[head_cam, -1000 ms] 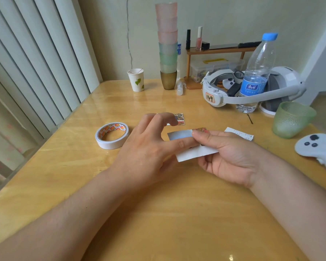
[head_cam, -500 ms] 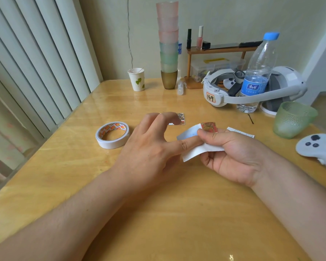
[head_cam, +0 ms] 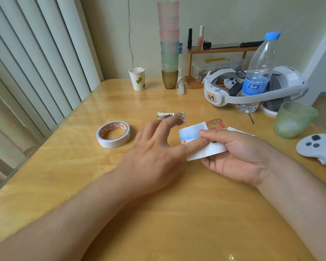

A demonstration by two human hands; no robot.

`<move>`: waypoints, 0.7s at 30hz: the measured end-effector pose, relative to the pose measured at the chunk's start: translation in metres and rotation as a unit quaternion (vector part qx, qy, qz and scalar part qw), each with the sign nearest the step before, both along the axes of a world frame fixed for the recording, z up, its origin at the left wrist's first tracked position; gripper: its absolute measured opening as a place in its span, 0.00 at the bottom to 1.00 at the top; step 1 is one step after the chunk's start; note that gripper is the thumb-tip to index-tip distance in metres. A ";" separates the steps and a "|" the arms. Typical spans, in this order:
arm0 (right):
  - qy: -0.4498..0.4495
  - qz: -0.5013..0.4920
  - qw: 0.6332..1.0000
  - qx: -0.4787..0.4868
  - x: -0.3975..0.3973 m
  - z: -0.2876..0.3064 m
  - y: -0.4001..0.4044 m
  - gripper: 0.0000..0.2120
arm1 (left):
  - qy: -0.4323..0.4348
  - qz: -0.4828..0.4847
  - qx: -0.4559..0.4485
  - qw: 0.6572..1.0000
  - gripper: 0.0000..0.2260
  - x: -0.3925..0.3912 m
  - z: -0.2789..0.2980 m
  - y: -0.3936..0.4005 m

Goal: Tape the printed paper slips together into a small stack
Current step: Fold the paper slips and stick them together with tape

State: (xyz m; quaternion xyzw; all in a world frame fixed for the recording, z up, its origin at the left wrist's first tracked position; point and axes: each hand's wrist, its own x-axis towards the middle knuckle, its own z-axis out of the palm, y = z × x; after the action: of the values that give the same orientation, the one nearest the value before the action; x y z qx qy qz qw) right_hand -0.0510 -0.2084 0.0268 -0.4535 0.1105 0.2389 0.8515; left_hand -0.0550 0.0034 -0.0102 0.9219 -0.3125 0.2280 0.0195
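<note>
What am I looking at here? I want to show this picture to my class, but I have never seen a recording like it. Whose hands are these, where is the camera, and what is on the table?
There is no machine: a person works with bare hands, and one camera worn on the head looks forward and down. The right hand pinches a small printed paper slip, and the left hand holds its near corner between thumb and forefinger. On the glossy wooden table lie a white roll of double-sided tape, a second printed slip and another white slip behind the right hand. Further back stand a tall stack of pastel plastic cups, a white paper cup, a clear water bottle with a blue cap, a white headset and a green glass tumbler.
</note>
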 end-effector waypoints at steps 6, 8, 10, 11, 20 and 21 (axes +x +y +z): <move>-0.023 0.002 1.000 0.001 0.000 0.001 0.000 0.09 | 0.097 -0.006 -0.042 0.994 0.40 -0.003 -0.009 -0.003; -0.030 0.004 1.000 -0.001 0.002 -0.001 0.000 0.14 | 0.154 -0.014 -0.064 0.986 0.39 -0.003 -0.011 -0.002; -0.048 0.015 0.999 -0.009 0.003 -0.002 0.000 0.14 | 0.158 -0.011 -0.059 0.986 0.38 -0.003 -0.012 -0.001; -0.056 0.016 0.998 -0.016 0.003 -0.003 -0.001 0.13 | 0.125 -0.003 -0.045 0.991 0.37 -0.003 -0.011 0.000; -0.106 -0.019 0.990 -0.093 0.007 -0.001 -0.006 0.14 | -0.014 0.029 -0.052 0.998 0.32 0.000 -0.001 0.002; -0.109 -0.014 0.989 -0.096 0.007 -0.001 -0.006 0.15 | -0.007 0.030 -0.052 0.998 0.32 0.000 -0.001 0.003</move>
State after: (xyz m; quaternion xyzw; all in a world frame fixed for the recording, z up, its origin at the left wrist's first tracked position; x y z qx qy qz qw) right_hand -0.0438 -0.2149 0.0260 -0.5551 0.0464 0.1643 0.8141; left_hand -0.0546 0.0063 -0.0114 0.9269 -0.2729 0.2510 0.0579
